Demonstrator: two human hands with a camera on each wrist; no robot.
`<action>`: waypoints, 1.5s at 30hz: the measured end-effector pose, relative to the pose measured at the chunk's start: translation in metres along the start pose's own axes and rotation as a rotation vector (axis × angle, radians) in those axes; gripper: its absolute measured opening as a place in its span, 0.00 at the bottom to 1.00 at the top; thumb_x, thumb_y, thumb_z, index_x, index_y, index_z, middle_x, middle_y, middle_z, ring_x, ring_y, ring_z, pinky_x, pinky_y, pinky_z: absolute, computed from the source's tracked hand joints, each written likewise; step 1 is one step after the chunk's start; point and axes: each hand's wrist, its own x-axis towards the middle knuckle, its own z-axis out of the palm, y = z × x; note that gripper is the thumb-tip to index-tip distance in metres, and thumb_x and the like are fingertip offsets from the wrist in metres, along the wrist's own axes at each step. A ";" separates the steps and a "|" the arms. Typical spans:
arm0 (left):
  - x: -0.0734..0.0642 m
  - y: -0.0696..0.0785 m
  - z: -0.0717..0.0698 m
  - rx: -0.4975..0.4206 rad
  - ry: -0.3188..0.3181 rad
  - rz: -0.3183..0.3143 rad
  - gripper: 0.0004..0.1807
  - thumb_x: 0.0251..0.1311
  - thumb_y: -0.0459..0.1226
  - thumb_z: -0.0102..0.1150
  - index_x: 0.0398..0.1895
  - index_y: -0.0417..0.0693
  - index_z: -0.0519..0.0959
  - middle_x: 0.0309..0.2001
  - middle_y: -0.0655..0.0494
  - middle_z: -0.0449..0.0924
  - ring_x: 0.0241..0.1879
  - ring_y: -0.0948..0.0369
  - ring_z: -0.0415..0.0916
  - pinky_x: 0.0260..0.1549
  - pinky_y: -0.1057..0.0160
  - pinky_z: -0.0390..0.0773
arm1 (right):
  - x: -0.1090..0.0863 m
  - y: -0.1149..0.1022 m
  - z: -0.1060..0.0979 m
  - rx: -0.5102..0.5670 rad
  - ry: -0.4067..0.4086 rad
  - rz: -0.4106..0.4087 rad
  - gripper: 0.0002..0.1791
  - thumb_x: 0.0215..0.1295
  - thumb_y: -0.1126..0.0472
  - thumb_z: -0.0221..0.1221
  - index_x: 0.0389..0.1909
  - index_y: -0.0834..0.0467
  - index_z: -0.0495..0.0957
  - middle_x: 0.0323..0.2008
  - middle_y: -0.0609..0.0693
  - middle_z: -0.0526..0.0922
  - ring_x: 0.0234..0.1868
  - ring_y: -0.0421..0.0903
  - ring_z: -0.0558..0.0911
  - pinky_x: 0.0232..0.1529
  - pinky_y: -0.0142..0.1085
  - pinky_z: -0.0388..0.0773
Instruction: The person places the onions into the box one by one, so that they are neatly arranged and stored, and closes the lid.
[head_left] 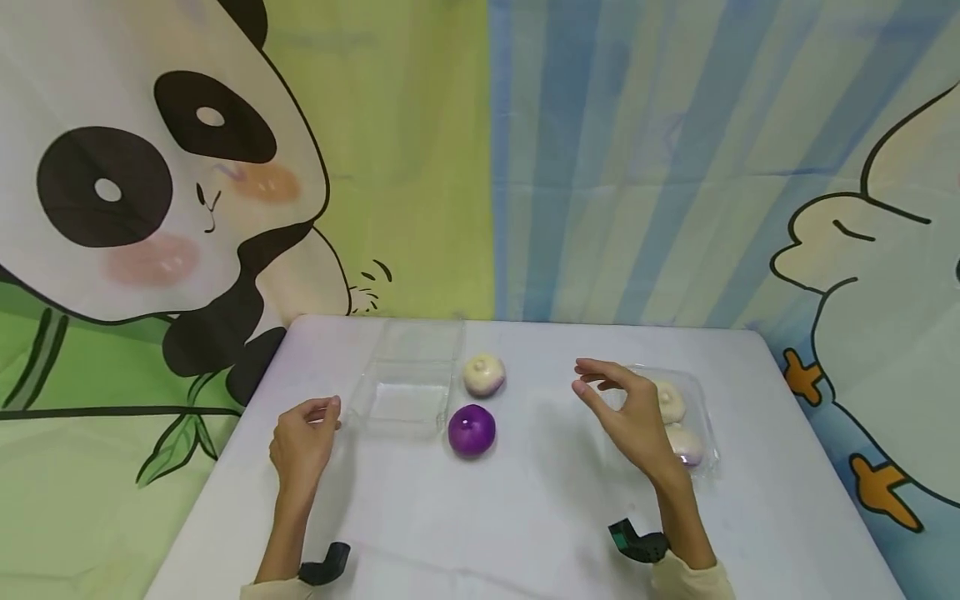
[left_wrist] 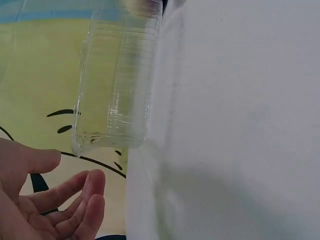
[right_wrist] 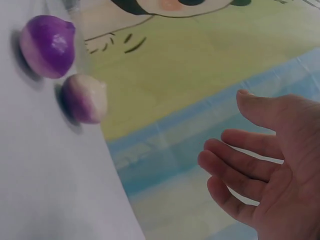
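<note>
My left hand (head_left: 303,442) hovers over the table's left part with loosely bent fingers and nothing in them. Just right of it stands a clear plastic box (head_left: 408,406) with its lid raised at the back; the left wrist view shows the box (left_wrist: 115,85) beyond my fingertips. A purple onion (head_left: 472,431) sits beside the box, and a pale onion (head_left: 484,375) with a purple tint lies behind it. My right hand (head_left: 630,417) is held in the air, thumb and fingers apart, holding nothing. Partly behind it, a second clear box (head_left: 705,417) contains pale onions (head_left: 670,402).
The white table (head_left: 480,525) reaches back to a cloth backdrop (head_left: 420,167) printed with a panda and a white bird. A black wrist camera (head_left: 325,564) sits on my left wrist, and another wrist camera (head_left: 637,542) on my right.
</note>
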 end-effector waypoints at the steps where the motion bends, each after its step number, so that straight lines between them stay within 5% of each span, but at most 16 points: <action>1: 0.001 -0.001 0.000 -0.002 -0.015 -0.014 0.18 0.78 0.48 0.63 0.52 0.44 0.91 0.37 0.45 0.95 0.38 0.45 0.92 0.40 0.46 0.77 | 0.001 0.000 0.005 -0.008 -0.021 -0.001 0.19 0.73 0.60 0.72 0.63 0.51 0.87 0.56 0.50 0.92 0.54 0.47 0.89 0.57 0.35 0.83; 8: 0.002 -0.006 0.002 -0.039 -0.082 -0.078 0.18 0.76 0.48 0.66 0.51 0.42 0.91 0.37 0.44 0.94 0.36 0.51 0.91 0.41 0.52 0.73 | 0.005 -0.003 0.037 -0.004 -0.151 0.003 0.22 0.71 0.54 0.74 0.63 0.52 0.86 0.57 0.47 0.92 0.57 0.48 0.89 0.61 0.50 0.86; 15: 0.004 -0.007 0.007 -0.084 -0.110 -0.126 0.15 0.75 0.43 0.68 0.44 0.39 0.91 0.33 0.46 0.93 0.31 0.53 0.89 0.38 0.59 0.69 | 0.012 -0.001 0.067 0.006 -0.209 -0.022 0.24 0.67 0.54 0.77 0.63 0.53 0.86 0.57 0.49 0.92 0.58 0.50 0.89 0.60 0.54 0.86; 27: 0.005 -0.010 0.018 -0.115 -0.085 -0.162 0.12 0.71 0.41 0.71 0.41 0.39 0.91 0.28 0.50 0.92 0.29 0.53 0.89 0.29 0.64 0.72 | 0.015 0.000 0.097 0.074 -0.321 -0.027 0.32 0.62 0.56 0.80 0.65 0.60 0.84 0.61 0.59 0.90 0.59 0.62 0.88 0.61 0.63 0.83; 45: 0.008 -0.014 0.023 -0.151 -0.097 -0.164 0.12 0.69 0.42 0.73 0.36 0.40 0.91 0.24 0.54 0.90 0.26 0.57 0.86 0.30 0.64 0.71 | 0.007 0.006 0.126 0.067 -0.404 -0.030 0.39 0.52 0.54 0.86 0.65 0.61 0.85 0.61 0.57 0.90 0.61 0.57 0.88 0.62 0.58 0.84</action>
